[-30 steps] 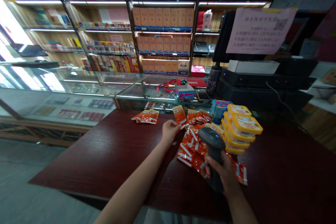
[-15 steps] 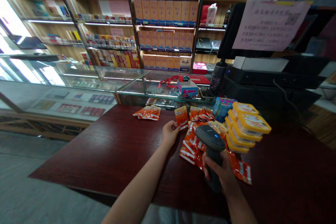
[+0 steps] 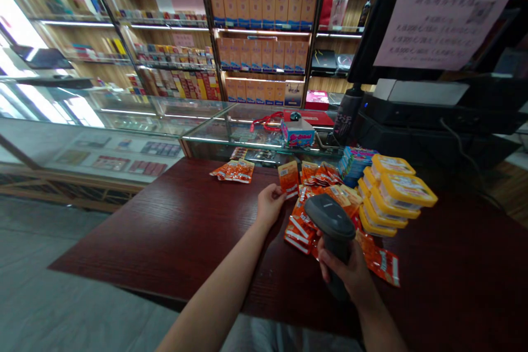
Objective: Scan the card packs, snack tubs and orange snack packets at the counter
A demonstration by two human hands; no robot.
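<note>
My left hand (image 3: 271,203) pinches the lower corner of an orange snack packet (image 3: 289,179), which is tilted up with a barcode showing near its top. In my right hand (image 3: 344,264) is a dark grey barcode scanner (image 3: 330,217), gripped by its handle, its head pointing toward the packets. Beneath and around the scanner lies a loose pile of orange snack packets (image 3: 300,226). A smaller heap of similar packets (image 3: 233,171) rests to the left, apart from my hands.
Yellow-lidded plastic tubs (image 3: 396,192) are stacked right of the pile, beside blue boxes (image 3: 355,164). A glass counter (image 3: 231,126) borders the dark wooden table (image 3: 165,231) at the back, holding a small open box (image 3: 297,135). A monitor (image 3: 371,38) stands at right.
The blue light on top of the scanner has gone off. My view has shifted slightly; both hands keep their holds on the packet and the scanner.
</note>
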